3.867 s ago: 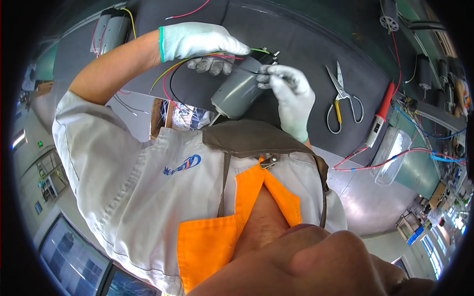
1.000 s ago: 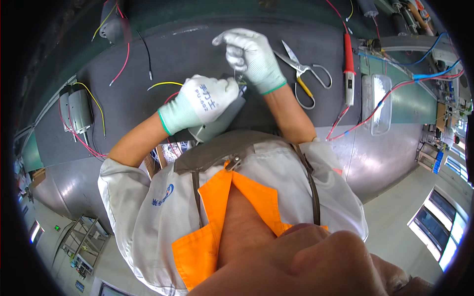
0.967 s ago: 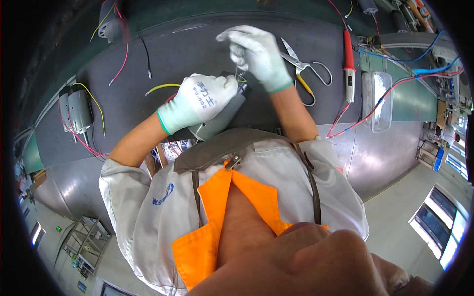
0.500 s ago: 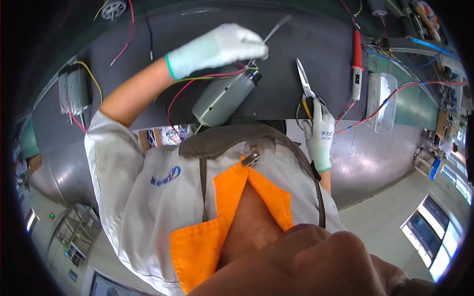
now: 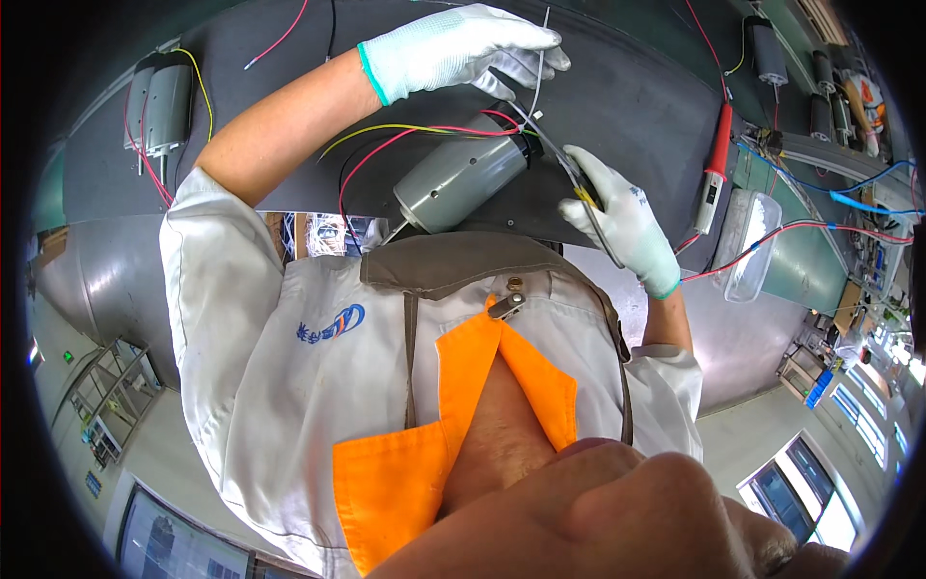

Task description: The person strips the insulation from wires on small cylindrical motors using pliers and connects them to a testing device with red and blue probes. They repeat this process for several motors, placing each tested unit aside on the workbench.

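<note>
A grey cylindrical motor (image 5: 463, 179) lies tilted on the dark table in front of me, its black end cap up and to the right. Red and yellow wires (image 5: 415, 128) come off that end. From the same spot a thin pale strip (image 5: 541, 58), which looks like a cable tie tail, stands up. My left hand (image 5: 468, 50), in a white glove, is beside this strip, thumb and fingers apart; it does not appear to grip it. My gloved right hand (image 5: 627, 217) is closed round scissors (image 5: 569, 166) with yellow on the handle. Their blades reach the strip's base.
Two more grey motors (image 5: 170, 106) with wires stand at the left. At the right are a red and white probe-like tool (image 5: 715, 169) and a clear plastic box (image 5: 750, 246), with a red cable (image 5: 801, 227) running across. Several motors (image 5: 769, 53) lie at the far right.
The scissors have moved up and left from the table's near edge to the strip beside the motor. My left hand has shifted up and right, its fingers spreading. The view has shifted slightly.
</note>
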The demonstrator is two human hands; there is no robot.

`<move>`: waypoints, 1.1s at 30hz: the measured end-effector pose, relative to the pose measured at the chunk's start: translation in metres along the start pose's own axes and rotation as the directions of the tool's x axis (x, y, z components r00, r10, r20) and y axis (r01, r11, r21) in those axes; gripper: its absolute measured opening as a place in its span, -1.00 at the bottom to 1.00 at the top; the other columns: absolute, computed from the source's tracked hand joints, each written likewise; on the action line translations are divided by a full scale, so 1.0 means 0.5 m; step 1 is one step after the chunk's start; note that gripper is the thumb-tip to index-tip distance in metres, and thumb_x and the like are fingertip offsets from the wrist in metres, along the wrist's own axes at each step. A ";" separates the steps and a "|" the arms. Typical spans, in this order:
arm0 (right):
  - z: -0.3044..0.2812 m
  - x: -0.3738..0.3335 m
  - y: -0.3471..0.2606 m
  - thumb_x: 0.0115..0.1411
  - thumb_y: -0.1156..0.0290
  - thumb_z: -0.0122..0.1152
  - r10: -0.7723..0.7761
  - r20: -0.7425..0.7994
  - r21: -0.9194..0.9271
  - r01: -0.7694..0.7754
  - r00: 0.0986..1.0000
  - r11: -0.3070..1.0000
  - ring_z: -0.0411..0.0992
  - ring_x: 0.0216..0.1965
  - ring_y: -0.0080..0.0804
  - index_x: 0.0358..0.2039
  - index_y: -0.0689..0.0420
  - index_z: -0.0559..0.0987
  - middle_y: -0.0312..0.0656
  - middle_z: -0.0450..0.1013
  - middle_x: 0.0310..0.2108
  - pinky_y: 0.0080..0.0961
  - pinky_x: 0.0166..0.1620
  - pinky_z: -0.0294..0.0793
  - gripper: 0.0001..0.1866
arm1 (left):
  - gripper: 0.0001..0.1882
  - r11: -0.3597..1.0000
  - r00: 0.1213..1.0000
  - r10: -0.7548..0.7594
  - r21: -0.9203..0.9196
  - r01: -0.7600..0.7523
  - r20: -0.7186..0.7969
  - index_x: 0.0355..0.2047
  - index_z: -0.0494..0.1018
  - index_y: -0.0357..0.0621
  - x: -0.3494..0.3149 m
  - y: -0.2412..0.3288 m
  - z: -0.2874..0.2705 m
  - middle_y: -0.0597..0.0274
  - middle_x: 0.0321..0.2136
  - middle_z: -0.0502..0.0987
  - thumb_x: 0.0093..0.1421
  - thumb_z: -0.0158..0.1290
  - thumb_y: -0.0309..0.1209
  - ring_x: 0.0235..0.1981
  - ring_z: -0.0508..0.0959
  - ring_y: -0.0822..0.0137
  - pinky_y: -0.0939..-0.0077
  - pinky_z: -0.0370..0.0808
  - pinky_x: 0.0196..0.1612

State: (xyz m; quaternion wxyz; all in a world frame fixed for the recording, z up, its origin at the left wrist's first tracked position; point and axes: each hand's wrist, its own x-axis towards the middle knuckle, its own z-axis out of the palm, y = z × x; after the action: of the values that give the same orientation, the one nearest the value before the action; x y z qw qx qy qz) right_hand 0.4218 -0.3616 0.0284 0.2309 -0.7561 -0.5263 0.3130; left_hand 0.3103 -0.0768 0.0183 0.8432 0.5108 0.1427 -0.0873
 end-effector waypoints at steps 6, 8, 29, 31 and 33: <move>-0.010 0.014 -0.033 0.14 -0.01 0.42 -0.040 0.002 -0.329 0.039 0.999 0.943 0.57 -0.25 0.06 0.17 0.23 0.44 0.10 0.56 -0.30 -0.15 -0.20 0.52 -0.26 | -0.58 1.000 1.000 -0.012 -0.011 0.013 0.010 -0.04 0.60 -0.27 0.004 -0.003 -0.012 0.29 -0.26 0.63 0.36 0.13 -0.13 -0.24 0.58 0.44 0.55 0.49 -0.16; -0.001 0.009 -0.030 0.14 -0.01 0.42 0.036 0.007 -0.289 -0.033 0.999 0.957 0.58 -0.32 0.03 0.14 0.20 0.45 0.07 0.56 -0.37 -0.16 -0.25 0.52 -0.29 | -0.60 0.986 0.989 0.083 0.155 -0.063 -0.124 -0.06 0.61 -0.26 -0.027 0.014 0.007 0.27 -0.22 0.65 0.36 0.12 -0.14 -0.21 0.59 0.41 0.54 0.49 -0.12; 0.075 0.280 0.051 0.35 0.07 0.23 0.168 0.157 0.789 -0.226 0.973 0.572 0.64 -0.27 -0.27 0.05 0.41 0.53 0.00 0.59 -0.20 -0.46 -0.24 0.65 -0.43 | -0.45 0.186 0.383 0.914 0.978 -0.097 -0.136 0.19 0.39 -0.30 -0.080 -0.192 0.005 -0.16 0.13 0.48 0.20 0.11 -0.35 0.09 0.54 -0.11 0.12 0.47 0.17; 0.070 0.353 0.011 0.36 0.17 0.24 0.114 -0.320 0.829 0.220 0.940 0.515 0.62 -0.17 -0.32 0.17 0.39 0.47 0.01 0.56 -0.07 -0.46 -0.12 0.62 -0.44 | -0.48 0.326 0.366 0.860 0.935 0.139 -0.354 0.15 0.42 -0.32 0.002 -0.086 -0.030 -0.12 0.00 0.55 0.26 0.11 -0.25 -0.01 0.58 -0.17 0.10 0.48 0.12; 0.038 0.386 -0.012 0.37 0.28 0.21 0.022 -0.448 0.789 0.384 0.894 0.479 0.58 -0.07 -0.36 0.23 0.36 0.43 -0.01 0.52 0.04 -0.46 -0.01 0.59 -0.47 | -0.47 0.197 0.201 0.952 0.965 0.175 -0.231 0.17 0.41 -0.27 0.103 -0.032 -0.197 0.05 -0.21 0.57 0.31 0.12 -0.20 -0.21 0.61 0.03 0.25 0.53 -0.13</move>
State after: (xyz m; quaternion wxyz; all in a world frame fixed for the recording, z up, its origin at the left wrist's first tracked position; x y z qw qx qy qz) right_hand 0.4526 -0.1774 -0.0250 0.7110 -0.5234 -0.3184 0.3452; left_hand 0.3394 0.0029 -0.0550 0.1583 0.8319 0.3047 0.4361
